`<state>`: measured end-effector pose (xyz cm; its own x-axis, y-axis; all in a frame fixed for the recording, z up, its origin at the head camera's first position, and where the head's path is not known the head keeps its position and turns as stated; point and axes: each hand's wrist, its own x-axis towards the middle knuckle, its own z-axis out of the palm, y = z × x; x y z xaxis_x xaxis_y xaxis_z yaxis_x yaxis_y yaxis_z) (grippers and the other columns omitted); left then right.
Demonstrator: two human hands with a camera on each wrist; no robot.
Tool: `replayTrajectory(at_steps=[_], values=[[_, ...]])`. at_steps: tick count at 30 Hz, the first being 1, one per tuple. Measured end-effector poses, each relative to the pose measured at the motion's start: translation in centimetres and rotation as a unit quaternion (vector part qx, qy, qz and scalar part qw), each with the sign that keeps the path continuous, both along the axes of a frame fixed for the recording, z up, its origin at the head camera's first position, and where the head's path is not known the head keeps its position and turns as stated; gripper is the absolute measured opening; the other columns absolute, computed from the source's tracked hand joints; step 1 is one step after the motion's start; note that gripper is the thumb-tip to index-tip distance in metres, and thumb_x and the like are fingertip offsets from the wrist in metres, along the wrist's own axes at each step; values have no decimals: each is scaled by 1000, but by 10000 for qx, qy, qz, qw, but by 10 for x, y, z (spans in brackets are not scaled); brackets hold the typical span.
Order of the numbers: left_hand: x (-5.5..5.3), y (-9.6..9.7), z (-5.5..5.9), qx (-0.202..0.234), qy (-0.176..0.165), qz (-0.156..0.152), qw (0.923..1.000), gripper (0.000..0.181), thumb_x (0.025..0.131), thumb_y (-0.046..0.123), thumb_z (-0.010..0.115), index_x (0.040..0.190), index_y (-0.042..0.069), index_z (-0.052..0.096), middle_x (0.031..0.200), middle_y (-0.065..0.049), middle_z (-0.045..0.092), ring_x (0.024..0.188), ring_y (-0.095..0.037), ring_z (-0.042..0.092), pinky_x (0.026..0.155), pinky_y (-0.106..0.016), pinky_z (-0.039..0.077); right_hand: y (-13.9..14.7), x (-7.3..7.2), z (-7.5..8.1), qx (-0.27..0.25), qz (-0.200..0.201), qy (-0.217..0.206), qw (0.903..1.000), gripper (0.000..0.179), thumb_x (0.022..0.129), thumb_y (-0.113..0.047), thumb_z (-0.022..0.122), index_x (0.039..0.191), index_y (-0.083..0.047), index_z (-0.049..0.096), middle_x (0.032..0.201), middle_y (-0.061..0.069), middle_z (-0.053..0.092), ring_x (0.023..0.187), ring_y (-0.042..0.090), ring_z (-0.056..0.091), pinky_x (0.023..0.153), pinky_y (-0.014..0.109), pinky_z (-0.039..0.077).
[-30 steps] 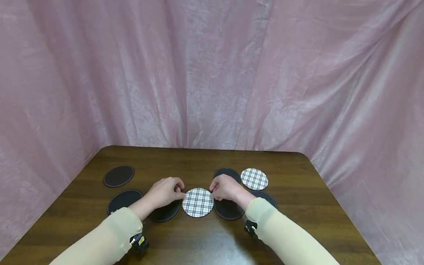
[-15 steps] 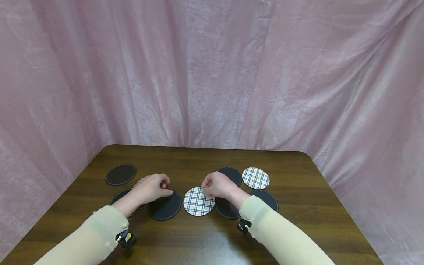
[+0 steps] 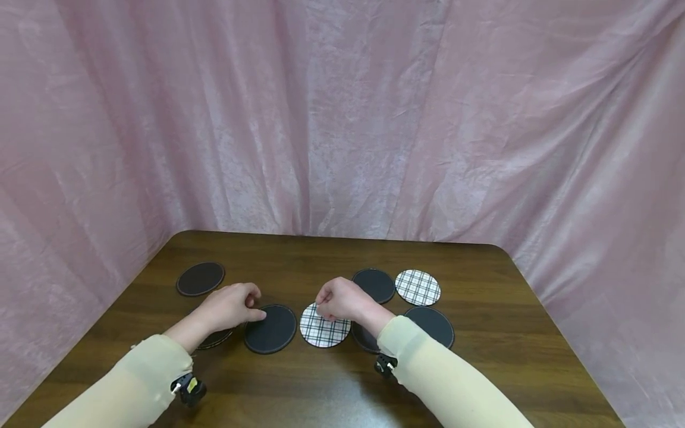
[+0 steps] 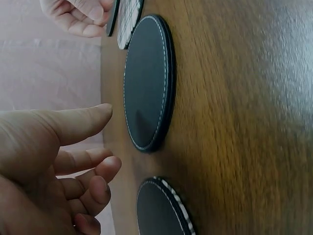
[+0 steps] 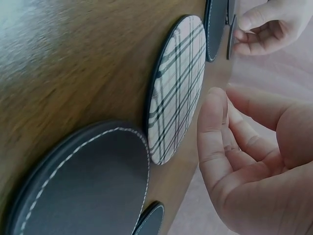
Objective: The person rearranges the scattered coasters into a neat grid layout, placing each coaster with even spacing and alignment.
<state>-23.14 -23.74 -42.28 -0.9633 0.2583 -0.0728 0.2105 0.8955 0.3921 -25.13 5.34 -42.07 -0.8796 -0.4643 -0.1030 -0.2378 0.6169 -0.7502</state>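
Checked coaster (image 3: 325, 334) sits below the right hand (image 3: 344, 299)

It lies flat near the middle of the brown table (image 3: 299, 386). Think of a clock around it, with 12 at the far side. The right hand hangs just above and hides a bit of its top. That hand has nothing in it; its fingers are bent, thumb tip near a finger tip.

At 9 o'clock, a small gap away, is the black coaster (image 3: 270, 329). The left hand (image 3: 229, 305) is close by its left edge, holding nothing, fingers loosely bent.

Farther out at 9, a covered coaster (image 3: 216, 339) is partly behind the left hand. At 10, well apart, lies a lone coaster (image 3: 200, 279).

Between 3 and 4, just beside, the right arm blocks part of a half-hidden coaster (image 3: 363, 337). Farther out at 3 is a side coaster (image 3: 432, 324). At 2 come a back coaster (image 3: 373, 285) and a second plaid coaster (image 3: 418, 288). A pink curtain (image 3: 299, 119) hangs at 12.

The checked coaster is round and white, with dark criss-cross lines. The black coaster has pale stitches round its rim.
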Motion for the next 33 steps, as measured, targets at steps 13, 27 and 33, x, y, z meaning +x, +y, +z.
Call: replayTrajectory(at_steps=[13,27,33], values=[[2,-29,8,-200,309,299,9989,41,99,31,84,121,-2,73,94,-1,63,82,-21,57,74,-44,48,-25,-4,3,-68,80,-92,9999,5,98,-4,81,101,-2,78,85,10,78,80,26,78,70,29,60],[13,-74,5,-156,265,623,9976,42,101,31,82,120,-4,71,94,-3,61,82,-23,58,70,-42,46,-51,-6,7,-88,155,-15,9998,8,97,-5,83,101,-1,78,78,8,77,76,25,79,66,24,58],[21,-91,5,-314,280,703,9966,40,100,28,82,116,-8,69,91,-6,61,81,-24,58,70,-42,46,-64,-2,12,-150,139,-122,9997,8,97,-4,84,100,-1,78,76,7,75,70,19,75,64,25,60]])
